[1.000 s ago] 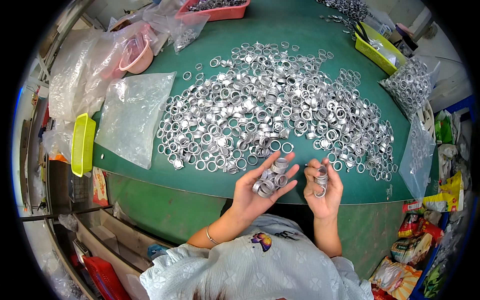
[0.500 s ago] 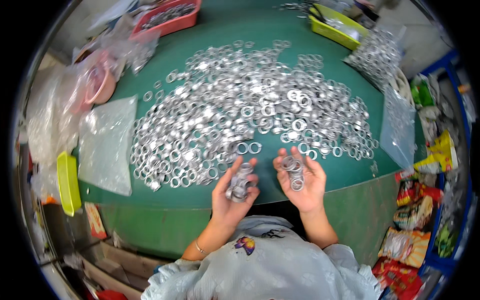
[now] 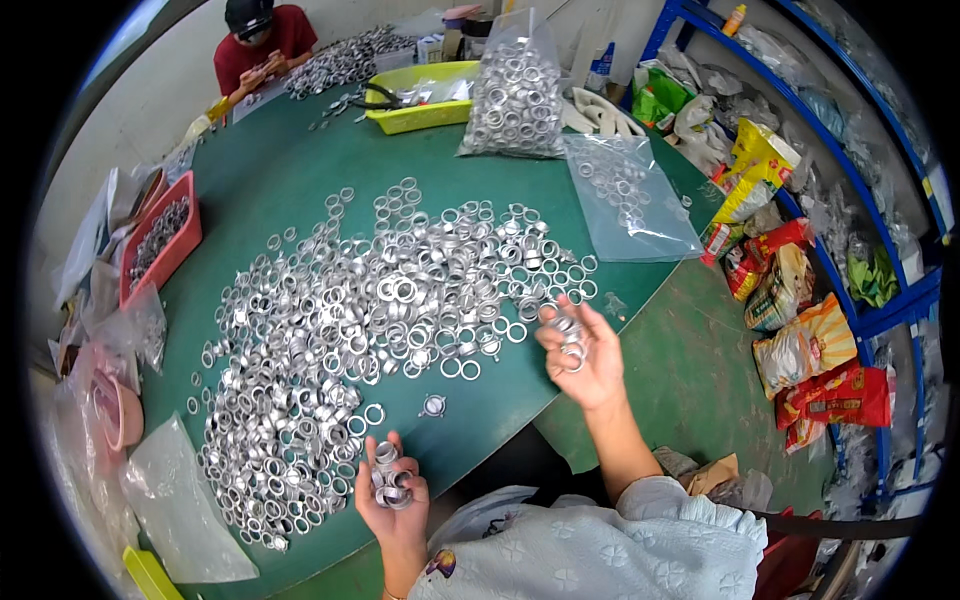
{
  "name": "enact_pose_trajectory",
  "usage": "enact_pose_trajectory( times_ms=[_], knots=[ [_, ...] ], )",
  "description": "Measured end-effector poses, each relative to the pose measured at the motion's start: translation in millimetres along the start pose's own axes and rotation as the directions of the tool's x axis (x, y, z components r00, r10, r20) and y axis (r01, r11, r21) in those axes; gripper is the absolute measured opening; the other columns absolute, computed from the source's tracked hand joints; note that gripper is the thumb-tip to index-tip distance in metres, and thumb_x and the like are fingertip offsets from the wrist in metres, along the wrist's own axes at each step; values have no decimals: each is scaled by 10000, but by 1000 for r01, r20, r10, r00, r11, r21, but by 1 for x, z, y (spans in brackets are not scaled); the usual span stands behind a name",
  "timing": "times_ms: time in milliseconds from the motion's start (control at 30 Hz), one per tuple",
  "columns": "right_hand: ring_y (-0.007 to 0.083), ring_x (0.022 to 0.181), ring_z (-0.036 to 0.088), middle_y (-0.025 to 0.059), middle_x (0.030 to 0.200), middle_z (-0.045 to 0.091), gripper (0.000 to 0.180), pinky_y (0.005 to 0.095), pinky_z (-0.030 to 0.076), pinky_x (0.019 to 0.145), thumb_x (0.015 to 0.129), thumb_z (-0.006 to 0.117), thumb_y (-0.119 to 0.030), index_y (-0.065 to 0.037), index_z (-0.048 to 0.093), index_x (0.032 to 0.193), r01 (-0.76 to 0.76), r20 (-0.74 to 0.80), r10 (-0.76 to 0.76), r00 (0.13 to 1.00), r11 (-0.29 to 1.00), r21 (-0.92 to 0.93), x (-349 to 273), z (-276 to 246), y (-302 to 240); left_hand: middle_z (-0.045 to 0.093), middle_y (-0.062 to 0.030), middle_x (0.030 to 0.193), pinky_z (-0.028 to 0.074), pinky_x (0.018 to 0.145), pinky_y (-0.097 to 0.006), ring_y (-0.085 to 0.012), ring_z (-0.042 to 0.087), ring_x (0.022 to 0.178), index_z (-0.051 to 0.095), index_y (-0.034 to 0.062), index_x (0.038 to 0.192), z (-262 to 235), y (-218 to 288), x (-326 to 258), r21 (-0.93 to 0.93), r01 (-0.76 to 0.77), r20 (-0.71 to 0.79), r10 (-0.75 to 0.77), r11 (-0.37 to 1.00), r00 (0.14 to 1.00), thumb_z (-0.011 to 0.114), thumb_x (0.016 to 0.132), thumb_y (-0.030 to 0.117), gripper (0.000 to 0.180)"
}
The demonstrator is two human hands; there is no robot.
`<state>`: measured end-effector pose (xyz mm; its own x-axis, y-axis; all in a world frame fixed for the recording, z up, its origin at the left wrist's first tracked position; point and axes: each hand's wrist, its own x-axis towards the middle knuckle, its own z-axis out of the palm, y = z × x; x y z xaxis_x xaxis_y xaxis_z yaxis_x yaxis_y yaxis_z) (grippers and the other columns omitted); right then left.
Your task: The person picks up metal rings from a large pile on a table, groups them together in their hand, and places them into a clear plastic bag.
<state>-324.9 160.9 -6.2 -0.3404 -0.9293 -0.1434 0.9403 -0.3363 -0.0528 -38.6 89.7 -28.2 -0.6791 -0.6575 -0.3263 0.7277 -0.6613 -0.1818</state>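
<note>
Both hands hold several silver metal rings above the near edge of the green table. The loose stack of rings (image 3: 388, 474) in my left hand (image 3: 385, 505) lies between curled fingers and thumb, beside the lower end of a broad heap of rings (image 3: 400, 290). My right hand (image 3: 590, 365) is raised at the heap's right end, fingers bent around a few rings (image 3: 568, 340). A single ring-shaped piece with small lugs (image 3: 432, 405) rests on the table between the hands, apart from the heap.
Beyond the heap are a yellow-green basket (image 3: 420, 100), a full clear bag of rings (image 3: 515, 100) and a flat clear bag (image 3: 630, 200) with a few rings. A red basket (image 3: 160, 240) stands left. Another person (image 3: 262, 50) works at the far end. Blue shelving (image 3: 900, 300) is at right.
The view has turned to the right, bringing the other person into sight. My hands have moved farther apart, the right one toward the flat clear bag, its fingers curling more. Both still hold rings.
</note>
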Motion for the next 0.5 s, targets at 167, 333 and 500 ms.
enact_pose_trajectory(
  times_ms=[167,333,500],
  knots=[
    [295,989,501,184,1151,479,422,321,505,627,920,411,-307,-17,414,1226,166,72,-164,984,986,-23,-18,7,-44,464,-118,1247,487,689,-355,-216,514,898,504,186,1214,1,0,4,7,49,1,-49,999,999,426,909,305,336],
    [358,1130,417,219,1193,454,486,465,366,972,918,411,-320,36,374,1246,149,-52,-145,988,984,101,-23,21,-30,473,-92,1245,480,679,-335,-197,512,889,530,186,1187,2,-4,9,8,70,-32,-69,998,997,426,908,319,326],
    [367,1181,379,203,1247,436,499,476,313,1008,920,383,-365,20,408,1237,91,2,-92,996,993,78,-20,22,-15,479,-82,1239,472,672,-321,-186,508,879,534,189,1184,4,-7,9,55,50,-47,-47,997,998,426,908,322,325]
  ],
)
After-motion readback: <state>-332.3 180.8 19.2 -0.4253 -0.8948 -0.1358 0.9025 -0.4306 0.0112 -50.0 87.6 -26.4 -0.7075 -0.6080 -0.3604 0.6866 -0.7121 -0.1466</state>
